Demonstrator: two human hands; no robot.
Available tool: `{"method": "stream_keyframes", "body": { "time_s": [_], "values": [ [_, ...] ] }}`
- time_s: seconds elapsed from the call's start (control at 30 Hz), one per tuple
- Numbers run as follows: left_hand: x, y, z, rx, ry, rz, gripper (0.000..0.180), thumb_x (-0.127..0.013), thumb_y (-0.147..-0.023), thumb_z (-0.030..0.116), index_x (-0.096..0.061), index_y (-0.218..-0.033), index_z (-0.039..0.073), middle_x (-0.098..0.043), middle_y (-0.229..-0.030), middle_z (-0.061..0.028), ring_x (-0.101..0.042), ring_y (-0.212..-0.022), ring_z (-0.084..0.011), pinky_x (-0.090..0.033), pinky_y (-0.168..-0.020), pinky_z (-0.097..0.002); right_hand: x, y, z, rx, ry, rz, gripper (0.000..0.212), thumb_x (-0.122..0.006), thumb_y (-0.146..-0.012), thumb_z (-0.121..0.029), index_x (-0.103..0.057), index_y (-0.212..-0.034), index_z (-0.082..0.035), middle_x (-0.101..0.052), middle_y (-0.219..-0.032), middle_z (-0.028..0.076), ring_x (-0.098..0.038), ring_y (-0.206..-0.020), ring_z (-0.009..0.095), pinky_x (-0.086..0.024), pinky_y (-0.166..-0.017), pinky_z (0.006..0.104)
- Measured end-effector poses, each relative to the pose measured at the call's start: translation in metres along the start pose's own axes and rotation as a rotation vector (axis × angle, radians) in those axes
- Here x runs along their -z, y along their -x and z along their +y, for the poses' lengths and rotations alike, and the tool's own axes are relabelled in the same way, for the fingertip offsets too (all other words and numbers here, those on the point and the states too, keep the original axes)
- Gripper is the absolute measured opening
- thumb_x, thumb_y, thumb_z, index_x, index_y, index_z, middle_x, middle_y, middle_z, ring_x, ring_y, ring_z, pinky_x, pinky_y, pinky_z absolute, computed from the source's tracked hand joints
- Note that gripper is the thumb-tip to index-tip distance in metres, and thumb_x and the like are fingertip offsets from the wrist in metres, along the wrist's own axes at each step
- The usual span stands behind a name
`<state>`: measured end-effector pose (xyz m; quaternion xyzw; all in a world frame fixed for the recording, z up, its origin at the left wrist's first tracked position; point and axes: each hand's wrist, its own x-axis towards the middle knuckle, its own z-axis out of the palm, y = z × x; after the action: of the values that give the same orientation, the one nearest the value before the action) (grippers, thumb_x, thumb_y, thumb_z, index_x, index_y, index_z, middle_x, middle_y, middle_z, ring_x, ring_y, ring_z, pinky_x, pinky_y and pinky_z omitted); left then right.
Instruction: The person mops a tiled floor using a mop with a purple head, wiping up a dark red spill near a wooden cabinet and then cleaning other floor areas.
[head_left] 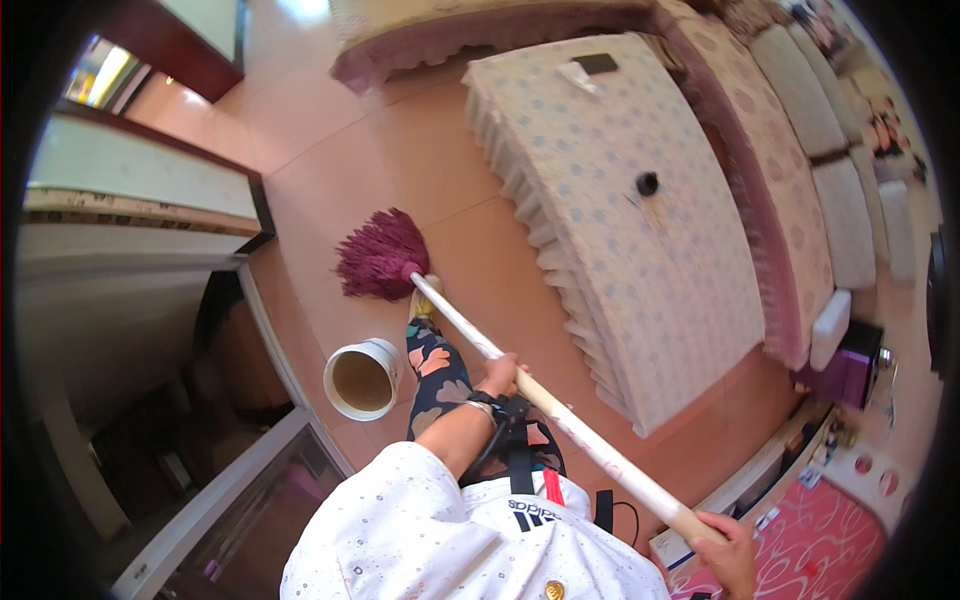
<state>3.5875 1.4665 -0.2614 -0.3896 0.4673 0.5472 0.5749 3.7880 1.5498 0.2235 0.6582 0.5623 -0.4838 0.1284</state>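
Note:
A mop with a shaggy purple head (383, 250) and a long pale handle (590, 435) slants across the view. My left hand (500, 376) is closed round the middle of the handle, with dark and light bands on its wrist. Towards the handle's upper end, at the lower right, my right hand (725, 553) grips it. The mop head rests on the tiled floor (325, 170), just beyond my foot in a yellow shoe (426, 303). Left of my leg stands a white bucket (335, 400) holding murky brownish water.
A long table under a dotted, frilled cloth (590, 200) stands to the right, bearing a small dark round object (647, 184). Covered sofas (790, 220) run behind it. On the left are a glass-panelled door frame (240, 520) and an open doorway. A pink patterned surface (820, 540) lies at lower right.

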Motion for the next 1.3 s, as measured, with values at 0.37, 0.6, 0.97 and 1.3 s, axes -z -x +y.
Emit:
{"method": "stream_keyframes", "body": {
  "time_s": [0.37, 0.6, 0.97, 1.3],
  "values": [
    [-0.095, 0.105, -0.150, 0.202, -0.356, -0.014, 0.024, -0.054, -0.073, 0.001, -0.041, -0.093, -0.004, -0.051, -0.082, -0.0136, -0.058, -0.062, -0.0248, -0.052, -0.050, -0.0352, 0.066, 0.121, 0.080, -0.288, -0.148, 0.452, 0.017, -0.055, -0.082, -0.011, -0.059, -0.093, 0.001, -0.057, -0.091, 0.008, -0.052, -0.080, 0.014, -0.043, -0.066, 0.0242],
    [-0.069, 0.066, -0.059, 0.053, -0.101, -0.221, 0.021, -0.050, -0.076, 0.003, -0.036, -0.092, 0.000, -0.049, -0.070, -0.0100, -0.055, -0.055, -0.0213, -0.051, -0.049, -0.0356, 0.041, 0.066, 0.067, -0.016, -0.059, 0.373, 0.024, -0.054, -0.076, -0.007, -0.054, -0.098, 0.001, -0.051, -0.062, 0.007, -0.046, -0.040, 0.010, -0.035, -0.032, 0.0215],
    [0.078, 0.009, 0.175, -0.390, 0.166, 0.084, 0.022, -0.054, -0.076, 0.008, -0.042, -0.091, -0.002, -0.052, -0.065, -0.0126, -0.055, -0.052, -0.0229, -0.050, -0.046, -0.0380, -0.128, -0.048, -0.131, 0.220, 0.224, -0.139, 0.028, -0.058, -0.072, -0.011, -0.059, -0.096, 0.004, -0.057, -0.065, 0.003, -0.051, -0.059, 0.008, -0.039, -0.047, 0.0194],
    [0.210, 0.037, 0.293, -0.557, 0.177, 0.253, 0.024, -0.057, -0.074, 0.007, -0.044, -0.084, -0.010, -0.052, -0.069, -0.0146, -0.058, -0.054, -0.0253, -0.051, -0.045, -0.0355, -0.299, -0.131, -0.175, 0.374, 0.159, -0.650, 0.041, -0.064, -0.072, -0.011, -0.053, -0.111, -0.003, -0.059, -0.083, 0.004, -0.053, -0.067, 0.009, -0.044, -0.059, 0.0216]
  ]
}}
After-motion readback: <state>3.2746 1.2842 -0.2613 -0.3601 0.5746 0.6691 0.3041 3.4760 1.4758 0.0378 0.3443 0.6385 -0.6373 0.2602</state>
